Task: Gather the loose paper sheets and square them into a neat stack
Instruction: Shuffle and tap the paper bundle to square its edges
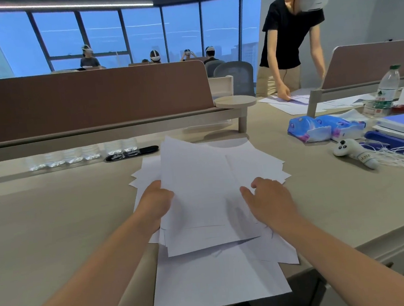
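"Many paper sheets (198, 177) are lying fanned and skewed on the near middle of the desk (55, 214), corners jutting left and right," the inspector is reporting.

"How are the hands holding?" the clerk is asking.

"Head view: the left hand (155, 201) is gripping the left edge of the upper sheets, fingers tucked under. The right hand (269, 199) is resting flat on top, clasping nothing."

"Recommendation?"

"Palms should be pressing both sides inward, then tapping the bundle on edge. Sheets are looking thin, white, floppy; desk smooth, matte."
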A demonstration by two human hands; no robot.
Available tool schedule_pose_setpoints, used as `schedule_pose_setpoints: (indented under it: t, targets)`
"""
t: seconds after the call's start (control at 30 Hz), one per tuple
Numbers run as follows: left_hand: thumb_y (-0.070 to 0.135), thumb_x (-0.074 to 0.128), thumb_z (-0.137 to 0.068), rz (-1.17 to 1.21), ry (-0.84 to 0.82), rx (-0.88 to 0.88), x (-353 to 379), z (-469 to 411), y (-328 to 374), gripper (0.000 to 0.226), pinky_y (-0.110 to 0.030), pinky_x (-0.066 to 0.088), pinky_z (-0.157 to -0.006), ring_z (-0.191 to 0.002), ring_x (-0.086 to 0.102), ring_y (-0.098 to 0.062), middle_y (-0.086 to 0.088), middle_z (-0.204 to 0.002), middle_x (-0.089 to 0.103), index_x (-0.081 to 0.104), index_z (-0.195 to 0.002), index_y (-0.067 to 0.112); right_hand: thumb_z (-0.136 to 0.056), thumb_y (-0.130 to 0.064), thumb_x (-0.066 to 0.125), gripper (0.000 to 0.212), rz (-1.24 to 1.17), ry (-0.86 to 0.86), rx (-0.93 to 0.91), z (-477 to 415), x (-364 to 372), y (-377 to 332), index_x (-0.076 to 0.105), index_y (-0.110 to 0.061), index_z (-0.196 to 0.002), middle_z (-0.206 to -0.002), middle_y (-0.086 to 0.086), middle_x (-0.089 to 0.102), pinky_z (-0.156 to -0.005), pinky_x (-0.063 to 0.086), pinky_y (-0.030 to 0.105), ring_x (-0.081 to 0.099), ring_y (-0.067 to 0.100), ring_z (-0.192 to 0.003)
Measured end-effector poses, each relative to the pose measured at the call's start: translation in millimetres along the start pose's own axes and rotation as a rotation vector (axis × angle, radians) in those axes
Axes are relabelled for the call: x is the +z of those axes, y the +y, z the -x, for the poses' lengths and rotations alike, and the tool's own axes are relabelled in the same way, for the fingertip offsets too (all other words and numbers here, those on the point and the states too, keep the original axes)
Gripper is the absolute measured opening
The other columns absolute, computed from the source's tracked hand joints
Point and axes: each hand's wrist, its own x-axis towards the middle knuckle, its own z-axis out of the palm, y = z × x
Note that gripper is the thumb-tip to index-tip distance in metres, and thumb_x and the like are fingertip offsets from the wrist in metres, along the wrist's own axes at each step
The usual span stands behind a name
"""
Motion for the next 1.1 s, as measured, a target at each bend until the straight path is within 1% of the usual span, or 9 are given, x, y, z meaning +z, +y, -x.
schedule_pose_setpoints:
  t: [0.1, 0.17, 0.27, 0.43, 0.57, 0.7, 0.87, 1.0, 1.1]
  targets:
    - [0.006, 0.048, -0.094, -0.004, 0.006, -0.001, -1, 1, 0, 0.025, -0.03, 0.047, -0.066, -0.089, 0.061, -0.024, -0.003, -0.101, 0.063, 0.055, -0.115, 0.016, -0.1, -0.057, 0.033, 0.058, 0.061, -0.086, -0.002, 0, 6, 3, 0.06, -0.014, -0.125, -0.128, 0.007, 0.06, -0.1, 0.041, 0.038, 0.054, 0.026, -0.12]
    - [0.006, 0.048, -0.094, -0.003, 0.012, -0.002, -3, 0, 0, 0.025, -0.029, 0.046, -0.064, -0.086, 0.06, -0.023, -0.002, -0.099, 0.062, 0.055, -0.116, 0.016, -0.098, -0.062, 0.027, 0.061, 0.144, -0.123, -0.008, 2, 8, 4, 0.065, -0.014, -0.104, -0.11, 0.004, 0.065, -0.095, 0.044, 0.04, 0.059, 0.026, -0.106]
    - [0.004, 0.048, -0.094, 0.022, 0.035, -0.014, -3, -1, -2, 0.024, -0.029, 0.046, -0.061, -0.082, 0.06, -0.022, -0.004, -0.098, 0.064, 0.058, -0.114, 0.013, -0.099, -0.059, 0.026, 0.057, 0.207, -0.009, -0.045, 7, 3, 2, 0.061, -0.016, -0.082, -0.088, 0.001, 0.067, -0.083, 0.046, 0.038, 0.062, 0.024, -0.089]
    - [0.006, 0.051, -0.093, -0.035, 0.027, -0.009, 2, -1, -3, 0.017, -0.033, 0.049, -0.071, -0.087, 0.064, -0.028, -0.011, -0.103, 0.067, 0.062, -0.106, 0.009, -0.1, -0.052, 0.035, 0.049, 0.086, 0.027, -0.032, 8, 5, 6, 0.066, -0.014, -0.093, -0.1, 0.004, 0.064, -0.087, 0.049, 0.039, 0.062, 0.026, -0.097]
    - [0.008, 0.051, -0.093, -0.12, -0.039, -0.005, 2, 1, -5, 0.024, -0.033, 0.05, -0.074, -0.095, 0.064, -0.029, -0.008, -0.106, 0.067, 0.061, -0.114, 0.014, -0.098, -0.061, 0.029, 0.055, 0.061, -0.041, -0.024, 6, 14, 12, 0.036, -0.019, -0.062, -0.079, 0.002, 0.049, -0.073, 0.045, 0.037, 0.053, 0.023, -0.08]
    - [0.008, 0.052, -0.092, -0.168, -0.052, 0.029, 1, -1, -5, 0.023, -0.029, 0.048, -0.068, -0.092, 0.064, -0.026, -0.006, -0.104, 0.067, 0.062, -0.111, 0.014, -0.096, -0.066, 0.03, 0.059, 0.002, -0.058, -0.029, -2, 14, 11, 0.03, -0.019, -0.061, -0.068, -0.001, 0.037, -0.062, 0.036, 0.033, 0.041, 0.021, -0.063]
    - [0.002, 0.05, -0.086, -0.248, -0.049, 0.09, -5, -6, -4, 0.014, -0.024, 0.033, -0.052, -0.061, 0.049, -0.02, -0.005, -0.074, 0.055, 0.053, -0.076, 0.011, -0.094, -0.066, 0.038, 0.06, -0.063, -0.021, -0.042, -11, 14, 16, 0.028, -0.017, -0.061, -0.06, -0.005, 0.029, -0.051, 0.028, 0.031, 0.032, 0.016, -0.05]
    - [0.001, 0.048, -0.086, -0.339, -0.089, 0.127, -6, -8, -5, 0.02, -0.025, 0.024, -0.051, -0.058, 0.035, -0.019, -0.003, -0.069, 0.04, 0.039, -0.075, 0.015, -0.092, -0.065, 0.044, 0.058, -0.114, -0.037, -0.027, -21, 12, 15, 0.03, -0.017, -0.063, -0.062, -0.005, 0.03, -0.051, 0.026, 0.03, 0.032, 0.016, -0.051]
    - [0.002, 0.048, -0.088, -0.402, -0.098, 0.128, -4, -8, -5, 0.018, -0.027, 0.026, -0.052, -0.059, 0.037, -0.018, -0.002, -0.071, 0.042, 0.042, -0.078, 0.016, -0.092, -0.068, 0.037, 0.061, -0.004, -0.04, -0.033, -26, 11, 11, 0.036, -0.015, -0.062, -0.064, -0.002, 0.04, -0.061, 0.035, 0.034, 0.044, 0.022, -0.068]
